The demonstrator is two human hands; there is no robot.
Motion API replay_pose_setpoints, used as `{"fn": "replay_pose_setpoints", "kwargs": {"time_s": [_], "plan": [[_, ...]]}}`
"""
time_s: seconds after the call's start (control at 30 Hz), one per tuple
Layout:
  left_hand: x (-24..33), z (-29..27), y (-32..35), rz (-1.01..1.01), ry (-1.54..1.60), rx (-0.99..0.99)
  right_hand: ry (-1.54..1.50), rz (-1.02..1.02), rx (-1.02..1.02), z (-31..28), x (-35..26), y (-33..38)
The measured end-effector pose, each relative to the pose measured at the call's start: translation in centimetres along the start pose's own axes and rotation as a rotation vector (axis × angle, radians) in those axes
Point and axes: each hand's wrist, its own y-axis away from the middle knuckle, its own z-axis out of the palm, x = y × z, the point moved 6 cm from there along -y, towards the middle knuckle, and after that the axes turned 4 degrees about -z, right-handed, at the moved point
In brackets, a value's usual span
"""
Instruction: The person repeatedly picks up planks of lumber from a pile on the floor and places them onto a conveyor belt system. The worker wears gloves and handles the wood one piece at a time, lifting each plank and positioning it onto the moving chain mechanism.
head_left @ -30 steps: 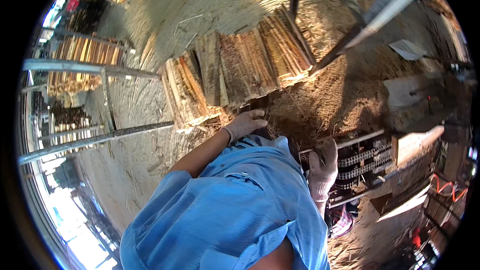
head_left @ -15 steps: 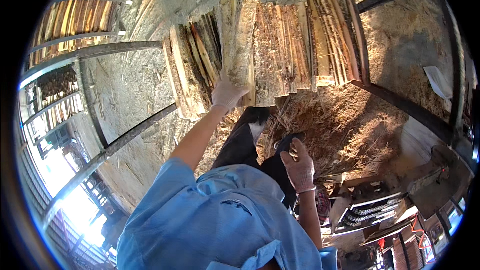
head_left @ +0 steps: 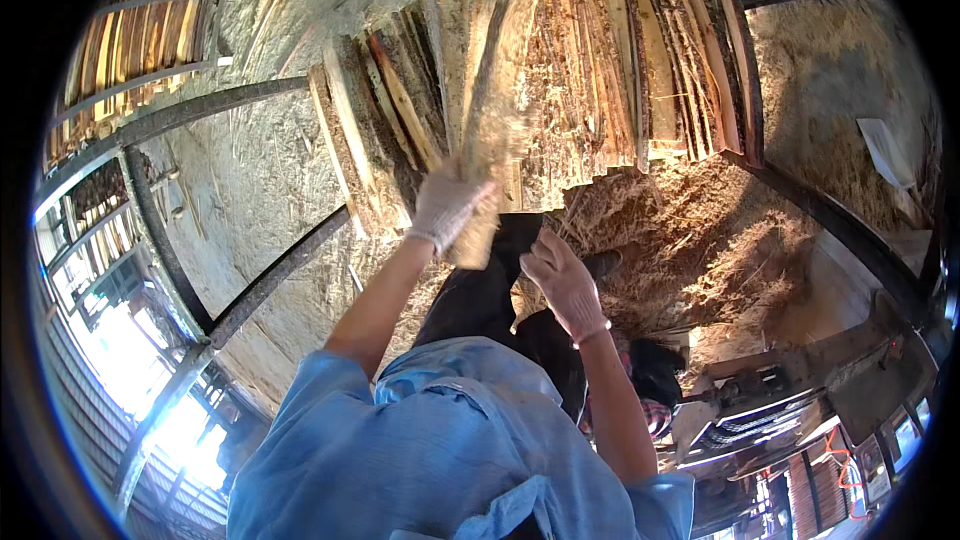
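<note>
Wooden plank (head_left: 495, 130) at twelve o'clock, taking the wearer's chest as the dial's centre — what has hold of it?

The left hand (head_left: 450, 208), gloved, is clamped around its near end, just past the row of boards (head_left: 590, 80). The row fans across from eleven to one.

And the right hand (head_left: 568, 290)?

Near one o'clock, below the row's front edge. Its fingers look loosely curled, with nothing visible in them; I can't tell whether the tips meet.

So how far along is it?

Early, I'd judge. The grip is made, and the plank's near end juts past its neighbours towards the wearer. Its far part lies over the row, and the blur hides whether it touches the boards beneath.

What's left, then?

That one plank isn't clear yet, and plenty of boards lie side by side around it — darker ones towards eleven, more towards one. None of those is held.
</note>
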Motion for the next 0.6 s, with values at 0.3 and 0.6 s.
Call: {"fn": "replay_pose_setpoints", "kwargs": {"time_s": [0.3,0.6], "plan": [[-4.9,3.9,1.4,0.010,0.404,-0.168,-0.413,0.019,0.091,-2.8,-3.4,3.2],[-9.4,4.4,2.0,-0.007,0.102,-0.191,-0.472,0.021,0.157,-11.4,1.5,11.8]]}}
